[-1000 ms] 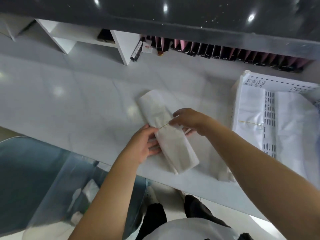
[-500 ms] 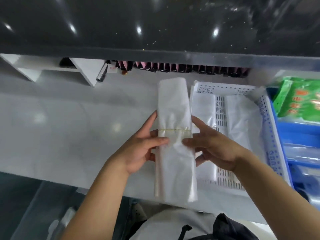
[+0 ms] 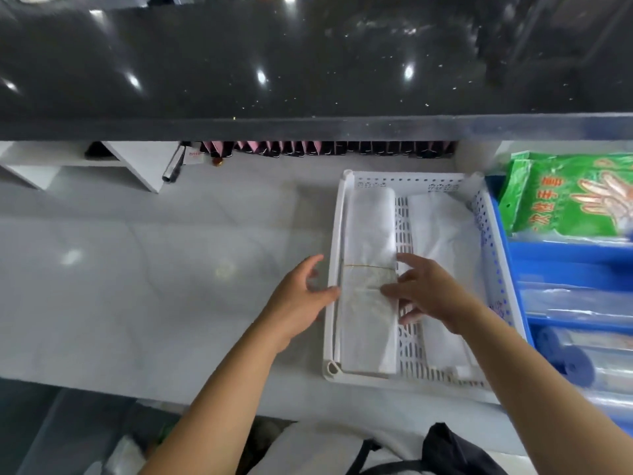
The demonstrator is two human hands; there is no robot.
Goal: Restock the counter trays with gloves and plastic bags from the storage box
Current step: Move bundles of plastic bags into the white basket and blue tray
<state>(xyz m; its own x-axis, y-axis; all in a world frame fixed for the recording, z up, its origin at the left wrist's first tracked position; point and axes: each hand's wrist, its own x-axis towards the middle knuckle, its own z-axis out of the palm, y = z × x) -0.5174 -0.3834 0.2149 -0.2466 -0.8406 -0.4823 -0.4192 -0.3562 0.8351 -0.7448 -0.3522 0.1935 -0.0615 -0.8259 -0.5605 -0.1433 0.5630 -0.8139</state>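
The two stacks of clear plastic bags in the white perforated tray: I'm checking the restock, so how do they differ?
The left stack of clear plastic bags is bound by a thin rubber band; the right stack of clear plastic bags shows none. The left one lies straight and compact, the right one looser and wrinkled. The right hand rests on the left one, not the right. Both lie lengthwise in the white perforated tray.
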